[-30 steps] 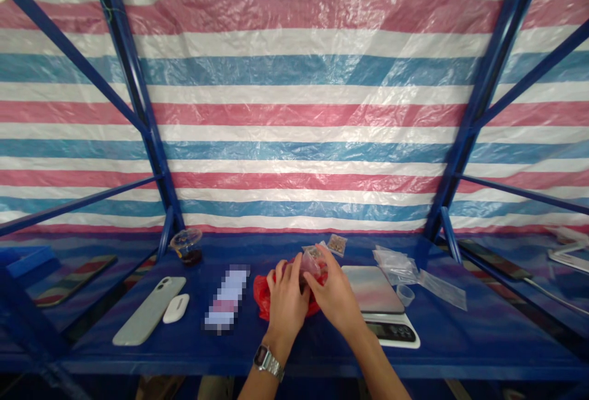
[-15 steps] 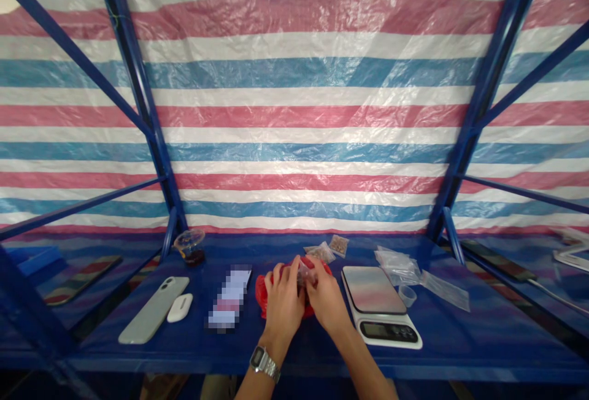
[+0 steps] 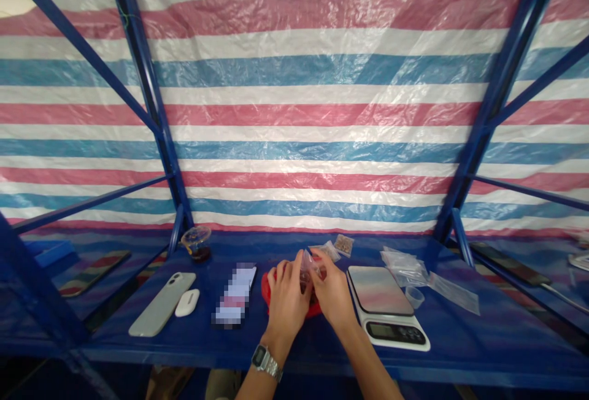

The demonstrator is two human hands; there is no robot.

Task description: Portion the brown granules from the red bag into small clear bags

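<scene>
In the head view, both hands meet near the middle of the worktop [image 3: 464, 338], low over a red plastic bag [image 3: 267, 294] whose crumpled edge shows beside the left hand [image 3: 286, 292]. A small clear bag [image 3: 308, 261] sits between the two sets of fingertips, at the far end of the hands and above the red bag. The left hand closes on its left side, the right hand [image 3: 332, 294] pinches its right side with thumb and index finger — neither hand is nearer, since both touch it. Its upper part points up and away from the person; the rest is hidden by fingers, so I cannot tell its long axis for sure.

Just beyond the right fingertips lie two filled packets, one [image 3: 331, 251] close to the hand and one [image 3: 343, 244] farther back. To the right of the right hand, near but apart, stands a kitchen scale [image 3: 381, 292], with a small clear cup [image 3: 415, 297] beside it and flat plastic bags [image 3: 405, 268] behind. A phone with a lit screen [image 3: 235, 296] lies left of the red bag.
</scene>
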